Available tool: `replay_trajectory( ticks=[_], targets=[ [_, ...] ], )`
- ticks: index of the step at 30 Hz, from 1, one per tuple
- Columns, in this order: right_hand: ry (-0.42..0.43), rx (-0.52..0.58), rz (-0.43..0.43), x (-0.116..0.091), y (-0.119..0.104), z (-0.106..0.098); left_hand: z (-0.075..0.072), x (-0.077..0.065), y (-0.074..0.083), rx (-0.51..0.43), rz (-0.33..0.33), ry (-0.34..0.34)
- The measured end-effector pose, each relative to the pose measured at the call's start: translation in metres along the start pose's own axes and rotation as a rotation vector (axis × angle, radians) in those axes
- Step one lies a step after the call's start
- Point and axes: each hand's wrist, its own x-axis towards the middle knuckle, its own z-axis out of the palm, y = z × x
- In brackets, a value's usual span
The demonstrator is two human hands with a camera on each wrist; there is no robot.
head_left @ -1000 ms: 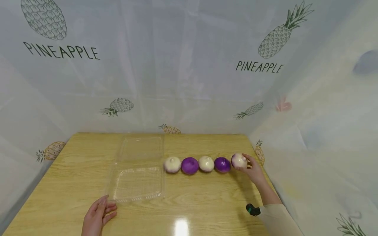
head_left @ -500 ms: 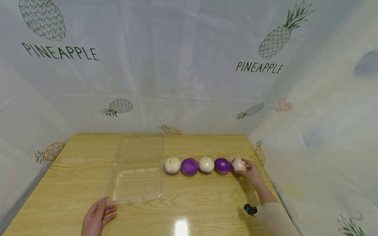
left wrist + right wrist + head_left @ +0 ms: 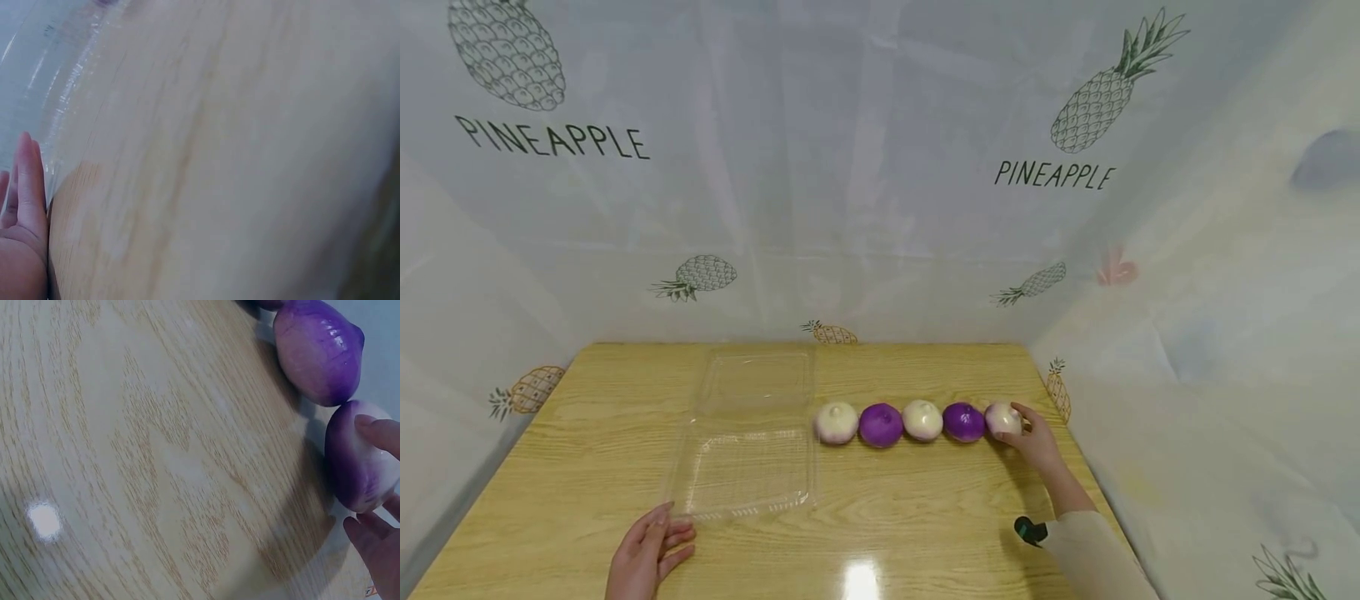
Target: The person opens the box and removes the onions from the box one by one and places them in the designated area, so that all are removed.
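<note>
My right hand (image 3: 1037, 442) holds a white and purple onion (image 3: 1002, 421) at the right end of a row, fingers and thumb on either side. In the right wrist view this onion (image 3: 356, 462) touches the purple onion (image 3: 319, 356) beside it. Leftward in the row sit a dark purple onion (image 3: 963, 422), a white onion (image 3: 922, 421), a purple onion (image 3: 881, 426) and another white onion (image 3: 837, 423). My left hand (image 3: 647, 550) touches the near left corner of an open clear plastic clamshell box (image 3: 741, 510), its fingers fairly straight.
The wooden table (image 3: 880, 533) carries everything. A pale curtain with pineapple prints (image 3: 850, 208) stands behind it and on both sides. The box lid (image 3: 760, 375) lies back, away from me. A dark device (image 3: 1030, 532) sits at my right wrist.
My right hand has lowered the end onion slightly and moved it toward the dark purple onion beside it. The left hand and the box stay in place.
</note>
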Motion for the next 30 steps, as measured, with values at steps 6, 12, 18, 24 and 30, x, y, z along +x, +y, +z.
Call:
replay_trajectory(
  ticks=[6, 12, 18, 24, 30],
  targets=[
    [-0.008, 0.01, 0.014, 0.001, -0.004, 0.002, -0.001, 0.001, 0.001, -0.008, -0.007, 0.005],
    [-0.014, 0.021, 0.007, 0.003, -0.007, 0.003, -0.002, 0.001, 0.006, -0.073, -0.042, -0.004],
    [-0.01, 0.035, 0.003, 0.004, -0.008, 0.003, -0.002, 0.0, 0.013, -0.13, -0.033, -0.002],
    [-0.002, 0.036, 0.009, 0.006, -0.01, 0.003, -0.001, 0.006, 0.029, 0.014, -0.071, 0.09],
    [0.0, -0.042, -0.003, 0.002, -0.02, -0.001, -0.008, 0.013, 0.051, 0.15, -0.095, 0.15]
  ],
)
